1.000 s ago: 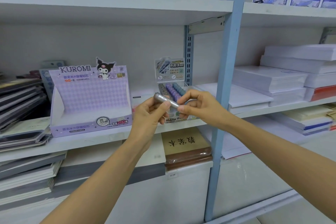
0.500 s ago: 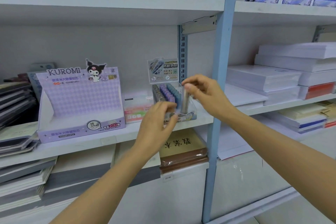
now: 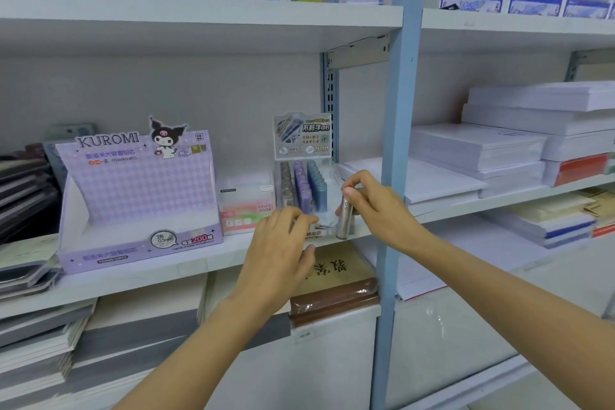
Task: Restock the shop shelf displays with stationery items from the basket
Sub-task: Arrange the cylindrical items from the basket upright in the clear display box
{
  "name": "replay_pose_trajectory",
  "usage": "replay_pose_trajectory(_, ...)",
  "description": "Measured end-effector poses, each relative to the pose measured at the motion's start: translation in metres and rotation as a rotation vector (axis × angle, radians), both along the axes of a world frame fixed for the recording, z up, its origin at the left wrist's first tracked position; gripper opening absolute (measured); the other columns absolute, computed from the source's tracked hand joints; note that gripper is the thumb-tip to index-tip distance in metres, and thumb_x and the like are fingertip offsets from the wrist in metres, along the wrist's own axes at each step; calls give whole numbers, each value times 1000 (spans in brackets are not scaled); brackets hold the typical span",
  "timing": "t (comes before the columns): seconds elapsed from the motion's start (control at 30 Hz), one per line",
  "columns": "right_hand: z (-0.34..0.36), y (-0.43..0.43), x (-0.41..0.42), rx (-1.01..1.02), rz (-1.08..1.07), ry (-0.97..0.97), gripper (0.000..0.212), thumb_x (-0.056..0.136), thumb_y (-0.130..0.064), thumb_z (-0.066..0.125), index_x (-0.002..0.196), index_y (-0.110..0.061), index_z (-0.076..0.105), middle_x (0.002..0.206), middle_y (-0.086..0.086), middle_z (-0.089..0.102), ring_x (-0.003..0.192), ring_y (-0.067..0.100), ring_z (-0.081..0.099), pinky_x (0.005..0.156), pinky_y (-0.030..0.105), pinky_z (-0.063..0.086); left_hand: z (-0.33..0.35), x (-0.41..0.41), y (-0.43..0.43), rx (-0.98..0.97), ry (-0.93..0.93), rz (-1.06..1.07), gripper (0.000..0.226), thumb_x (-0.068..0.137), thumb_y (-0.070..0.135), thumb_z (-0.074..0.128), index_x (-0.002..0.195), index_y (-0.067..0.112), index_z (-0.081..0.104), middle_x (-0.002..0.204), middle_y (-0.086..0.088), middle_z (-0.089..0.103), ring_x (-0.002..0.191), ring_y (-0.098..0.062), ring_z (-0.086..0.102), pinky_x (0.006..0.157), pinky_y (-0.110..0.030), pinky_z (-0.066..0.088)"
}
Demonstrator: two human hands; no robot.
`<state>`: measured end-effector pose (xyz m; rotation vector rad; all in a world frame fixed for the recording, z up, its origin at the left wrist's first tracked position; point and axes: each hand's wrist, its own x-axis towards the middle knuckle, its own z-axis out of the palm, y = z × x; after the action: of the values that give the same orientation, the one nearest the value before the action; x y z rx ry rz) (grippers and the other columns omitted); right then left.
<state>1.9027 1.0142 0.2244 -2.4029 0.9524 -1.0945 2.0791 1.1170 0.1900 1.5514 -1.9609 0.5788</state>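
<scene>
My right hand (image 3: 372, 206) pinches the top of a silver lead-refill tube (image 3: 344, 218) and holds it upright at the right front corner of a clear display box (image 3: 301, 190). That box stands on the middle shelf (image 3: 166, 270) and holds rows of grey, purple and blue tubes under a printed header card (image 3: 302, 135). My left hand (image 3: 283, 243) rests with its fingers against the front of the display box. The basket is out of view.
A purple Kuromi display carton (image 3: 133, 196) stands left of the clear box, with a small Fruit Soda box (image 3: 246, 206) between them. A blue upright post (image 3: 397, 143) runs just right of my right hand. Paper reams (image 3: 499, 150) fill the right bay; notebooks lie below.
The silver tube went from lying across both hands to upright in my right hand and moved down to the display box's right front corner. My left hand let go and moved to the box front.
</scene>
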Motion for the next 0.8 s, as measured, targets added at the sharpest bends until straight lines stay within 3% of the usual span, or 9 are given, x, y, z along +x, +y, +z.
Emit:
replay_pose_trajectory(0.13, 14, -4, -6, 18, 41, -231, 10, 102, -23, 43, 98, -19, 51, 89, 1, 68, 81, 10, 64, 79, 34, 53, 13, 4, -7, -139, -20, -1, 31, 83, 16, 66, 114, 13, 63, 108, -3, 60, 101, -22, 56, 86, -32, 38)
replay_pose_trajectory(0.2, 27, -11, -2, -67, 12, -339, 6, 101, -20, 47, 99, -19, 53, 87, -6, 60, 78, 5, 56, 76, 28, 51, 22, 8, -16, -166, 11, 9, 37, 83, 20, 66, 120, 13, 61, 121, -6, 58, 115, -25, 53, 98, -35, 36)
replay_pose_trajectory(0.3, 45, -27, 14, -132, 1, -424, 9, 100, -15, 50, 103, -15, 58, 85, -8, 59, 78, 4, 55, 74, 24, 51, 27, 16, -28, -42, -8, 6, 49, 94, 35, 54, 141, 20, 47, 149, -1, 42, 142, -18, 31, 119, -36, 12)
replay_pose_trajectory(0.43, 47, -58, 37, -116, -112, -314, 14, 98, -11, 52, 106, -8, 63, 89, 1, 63, 83, 15, 59, 78, 28, 51, 19, 24, -35, 14, 13, -64, 51, 99, 45, 38, 145, 24, 40, 149, 4, 42, 141, -10, 31, 122, -37, 10)
replay_pose_trajectory(0.53, 35, -82, 47, -74, -196, -244, 15, 95, -8, 56, 107, -6, 65, 95, 7, 69, 86, 17, 61, 76, 22, 46, 16, 26, -36, 5, 18, -71, 55, 98, 50, 28, 146, 24, 40, 148, 5, 42, 140, -10, 31, 122, -37, 10)
replay_pose_trajectory(0.8, 27, -109, 60, -67, -155, -162, 14, 93, -11, 62, 104, -7, 68, 98, 8, 71, 86, 16, 61, 79, 22, 47, 15, 26, -38, -7, 52, -105, 52, 98, 45, 32, 142, 21, 46, 144, 3, 47, 137, -13, 37, 119, -42, 16)
